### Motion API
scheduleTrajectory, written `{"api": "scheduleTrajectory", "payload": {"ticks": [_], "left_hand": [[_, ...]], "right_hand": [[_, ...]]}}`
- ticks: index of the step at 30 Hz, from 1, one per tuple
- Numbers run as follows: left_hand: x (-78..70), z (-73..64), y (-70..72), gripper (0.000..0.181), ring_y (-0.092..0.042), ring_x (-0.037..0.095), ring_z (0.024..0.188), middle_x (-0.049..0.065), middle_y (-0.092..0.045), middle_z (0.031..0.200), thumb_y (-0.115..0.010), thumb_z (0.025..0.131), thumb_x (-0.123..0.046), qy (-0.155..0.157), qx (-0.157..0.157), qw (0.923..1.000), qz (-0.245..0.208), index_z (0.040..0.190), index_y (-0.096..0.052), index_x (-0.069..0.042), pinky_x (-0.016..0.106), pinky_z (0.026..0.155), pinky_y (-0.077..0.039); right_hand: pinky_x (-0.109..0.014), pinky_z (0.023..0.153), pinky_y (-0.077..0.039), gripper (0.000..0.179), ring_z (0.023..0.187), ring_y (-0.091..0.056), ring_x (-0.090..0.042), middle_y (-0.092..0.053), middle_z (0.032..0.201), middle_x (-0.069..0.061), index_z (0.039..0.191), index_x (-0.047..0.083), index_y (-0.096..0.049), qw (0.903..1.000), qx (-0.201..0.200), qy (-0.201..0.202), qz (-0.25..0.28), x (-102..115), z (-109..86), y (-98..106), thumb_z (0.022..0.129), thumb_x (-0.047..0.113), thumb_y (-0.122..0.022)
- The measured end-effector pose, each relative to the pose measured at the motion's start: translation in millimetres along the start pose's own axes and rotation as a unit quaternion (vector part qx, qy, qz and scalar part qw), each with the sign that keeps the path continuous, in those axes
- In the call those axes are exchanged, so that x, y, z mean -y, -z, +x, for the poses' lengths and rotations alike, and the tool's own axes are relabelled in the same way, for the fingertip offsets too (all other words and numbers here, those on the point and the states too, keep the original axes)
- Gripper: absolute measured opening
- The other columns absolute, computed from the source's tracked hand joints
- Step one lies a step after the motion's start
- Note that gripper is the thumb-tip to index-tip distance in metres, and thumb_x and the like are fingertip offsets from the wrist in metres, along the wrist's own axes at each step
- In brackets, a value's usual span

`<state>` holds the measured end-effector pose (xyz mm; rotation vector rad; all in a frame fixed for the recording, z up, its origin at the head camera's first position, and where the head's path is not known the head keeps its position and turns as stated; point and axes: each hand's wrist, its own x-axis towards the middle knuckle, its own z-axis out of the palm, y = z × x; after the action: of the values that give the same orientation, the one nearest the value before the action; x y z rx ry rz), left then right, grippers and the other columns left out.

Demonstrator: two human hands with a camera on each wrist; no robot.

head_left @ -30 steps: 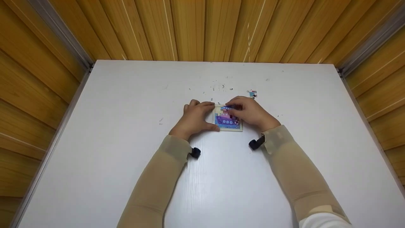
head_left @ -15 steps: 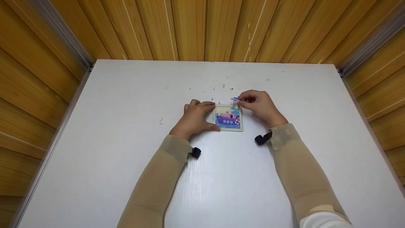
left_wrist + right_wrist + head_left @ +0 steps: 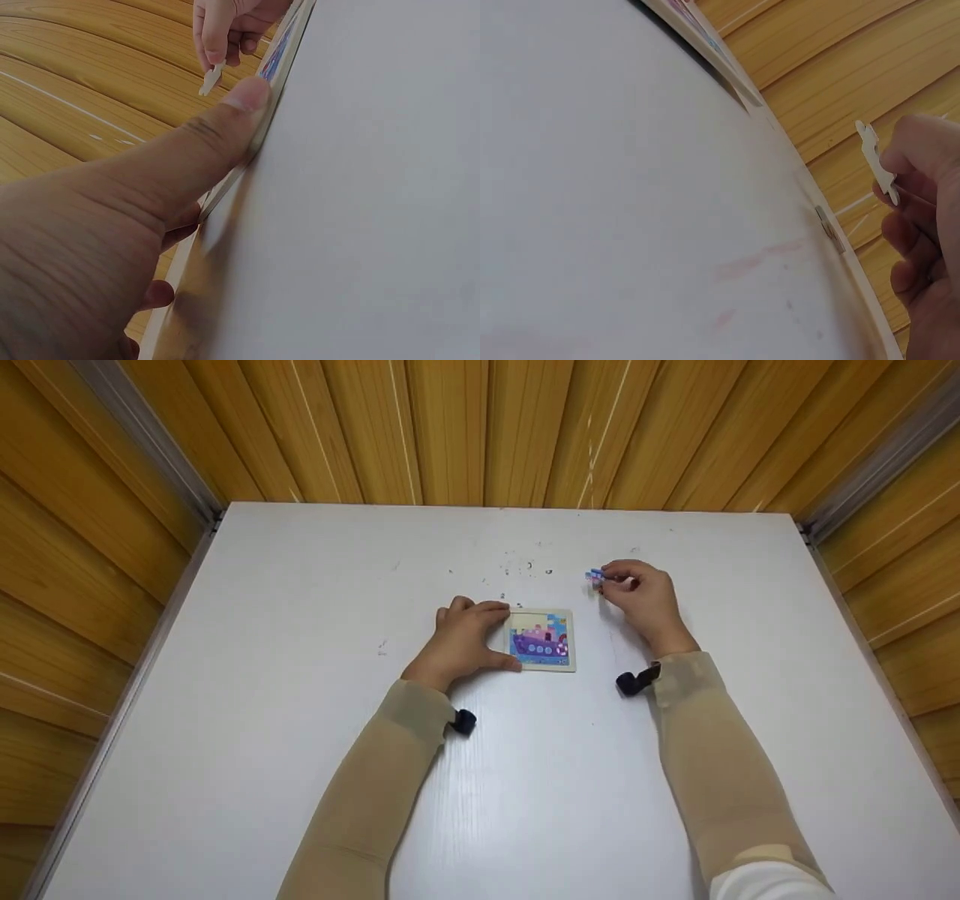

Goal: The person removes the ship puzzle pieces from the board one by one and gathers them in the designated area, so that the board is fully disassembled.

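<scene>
Two bare hands are over a white counter (image 3: pixel 525 780). The right hand (image 3: pixel 641 596) pinches a puzzle piece (image 3: pixel 873 156) between thumb and fingers, raised clear of the surface, its pale side showing in both wrist views. What looks like a loose piece (image 3: pixel 830 229) lies flat on the counter, at seven o'clock from the pinched one in the right wrist view. The left hand (image 3: pixel 461 643) is spread wide along one side of the puzzle tray (image 3: pixel 528 620), gripping it across, thumb on the near corner and forefinger at the far one. The tray lies flat around the middle of the counter, at about eight o'clock from the right hand and three o'clock from the left. Its picture is a purple boat (image 3: pixel 534 647) with pink above; the part toward eleven o'clock is bare and pale. Dark specks (image 3: pixel 529 565), too small to identify, dot the counter toward twelve o'clock. Each forearm has a beige sleeve (image 3: pixel 356 795) and a black device (image 3: pixel 465 723) at the wrist. Beyond the counter's far edge, at twelve o'clock, stands a yellow wood-look wall (image 3: pixel 517 427), with grey rails (image 3: pixel 146 435) at ten and two.
</scene>
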<state>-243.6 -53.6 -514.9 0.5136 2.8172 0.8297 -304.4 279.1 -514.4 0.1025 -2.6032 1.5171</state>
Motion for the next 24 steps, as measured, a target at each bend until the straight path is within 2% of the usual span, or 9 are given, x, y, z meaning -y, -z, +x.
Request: {"api": "scheduleTrajectory", "payload": {"ticks": [7,13,18,24], "left_hand": [[0.0,-0.9,-0.9,0.104,-0.045,0.028,0.151,-0.008,-0.057,0.173,-0.102,0.078,-0.059,0.010,0.004,0.9999,-0.006,0.165,-0.061,-0.022,0.051,0.124,-0.032],[1.1,-0.9,-1.3,0.105,-0.044,0.028,0.150,-0.008,-0.056,0.173,-0.102,0.077,-0.060,0.009,0.003,0.9999,-0.004,0.166,-0.060,-0.023,0.050,0.123,-0.032],[1.5,-0.2,-1.6,0.104,-0.044,0.028,0.150,-0.008,-0.056,0.173,-0.102,0.078,-0.060,0.007,0.003,1.0000,-0.005,0.166,-0.060,-0.023,0.050,0.123,-0.032],[0.7,0.5,-1.3,0.103,-0.044,0.027,0.150,-0.008,-0.056,0.174,-0.101,0.079,-0.061,0.007,0.003,1.0000,-0.003,0.166,-0.060,-0.023,0.049,0.122,-0.033]], "right_hand": [[-0.033,0.112,-0.048,0.031,0.130,-0.058,-0.021,-0.073,0.139,-0.013,0.130,0.006,-0.084,0.9986,-0.042,-0.013,-0.031,-11.5,1.6,11.6,0.101,0.011,-0.076],[-0.048,0.122,-0.048,0.032,0.139,-0.058,-0.030,-0.073,0.140,-0.019,0.130,0.001,-0.083,0.9964,-0.055,-0.019,-0.061,-17.1,3.3,18.1,0.100,0.006,-0.073],[-0.052,0.122,-0.050,0.036,0.140,-0.059,-0.035,-0.072,0.142,-0.022,0.129,-0.002,-0.082,0.9954,-0.052,-0.016,-0.078,-18.5,3.5,21.6,0.096,0.003,-0.069],[-0.047,0.116,-0.054,0.035,0.138,-0.062,-0.035,-0.070,0.145,-0.022,0.129,-0.003,-0.082,0.9950,-0.042,-0.014,-0.090,-19.9,2.8,25.0,0.097,0.001,-0.068]]}}
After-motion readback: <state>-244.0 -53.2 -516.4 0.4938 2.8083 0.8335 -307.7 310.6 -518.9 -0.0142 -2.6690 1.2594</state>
